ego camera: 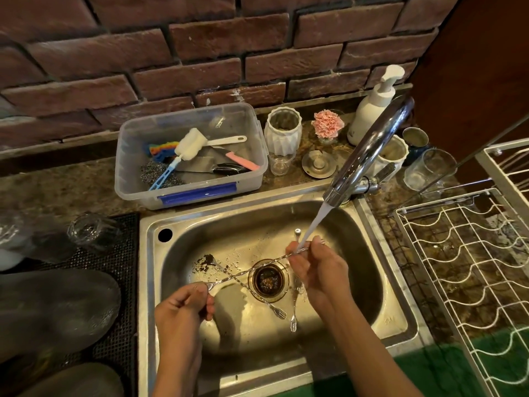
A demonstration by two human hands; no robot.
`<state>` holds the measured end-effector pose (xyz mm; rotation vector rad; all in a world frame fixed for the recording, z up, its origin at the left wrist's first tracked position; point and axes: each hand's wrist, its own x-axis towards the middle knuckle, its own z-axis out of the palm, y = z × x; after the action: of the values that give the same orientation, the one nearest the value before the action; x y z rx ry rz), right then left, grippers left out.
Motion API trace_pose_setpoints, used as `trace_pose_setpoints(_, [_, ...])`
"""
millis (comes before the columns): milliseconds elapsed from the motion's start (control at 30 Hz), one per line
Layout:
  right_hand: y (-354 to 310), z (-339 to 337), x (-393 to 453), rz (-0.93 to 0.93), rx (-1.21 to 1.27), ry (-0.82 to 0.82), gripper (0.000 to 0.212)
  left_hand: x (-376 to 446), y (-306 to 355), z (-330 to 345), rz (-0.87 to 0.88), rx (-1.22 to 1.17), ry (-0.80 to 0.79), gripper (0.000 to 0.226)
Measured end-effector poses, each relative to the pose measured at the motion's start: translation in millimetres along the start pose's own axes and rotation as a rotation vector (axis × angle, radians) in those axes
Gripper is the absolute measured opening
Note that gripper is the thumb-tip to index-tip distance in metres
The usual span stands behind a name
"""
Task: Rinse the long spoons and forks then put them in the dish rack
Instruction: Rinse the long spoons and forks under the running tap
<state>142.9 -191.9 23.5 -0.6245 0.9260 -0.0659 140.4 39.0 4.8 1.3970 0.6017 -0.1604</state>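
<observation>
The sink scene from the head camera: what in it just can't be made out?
- The held long utensil: both ends sit inside the left hand and right hand, so spoon or fork is unclear.
- Dish rack: cut off by the right edge.
- Dark shapes at left: blurred, unidentifiable.
- Drain strainer: its contents are too dark to identify.

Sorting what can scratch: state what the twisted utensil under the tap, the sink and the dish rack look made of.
Twisted utensil: polished metal, probably stainless steel; bright silver glints.
Sink: brushed stainless steel, by its dull grey sheen and stamped rim.
Dish rack: wire, seemingly white-coated metal; thin matte white rods.
</observation>
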Motion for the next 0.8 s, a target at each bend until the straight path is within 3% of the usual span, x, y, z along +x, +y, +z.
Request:
trace_pose_setpoints(133, [3,1,-1,-0.098,-0.002,0.136,0.034,-1,0,6,0.010,0.026,-0.033,0.034])
trace_pose_setpoints(267, [3,-5,4,-0.232,-0.215,0.221,0.033,-2,1,7,0.018,0.008,-0.033,0.036])
trace_pose_setpoints(500, [1,-13,6,-0.179,-0.354,0.058,0.013,4,2,-6,-0.008,-0.125,0.079,0.023])
trace_pose_setpoints(700, [18,-4,0,-0.334,-0.658,-0.010,0.040,4,0,-25,0.008,-0.203,0.189,0.023])
trace_pose_setpoints(800, [14,-1,1,-0.352,-0.679,-0.025,0.038,2,-2,-22,0.033,-0.210,0.173,0.028])
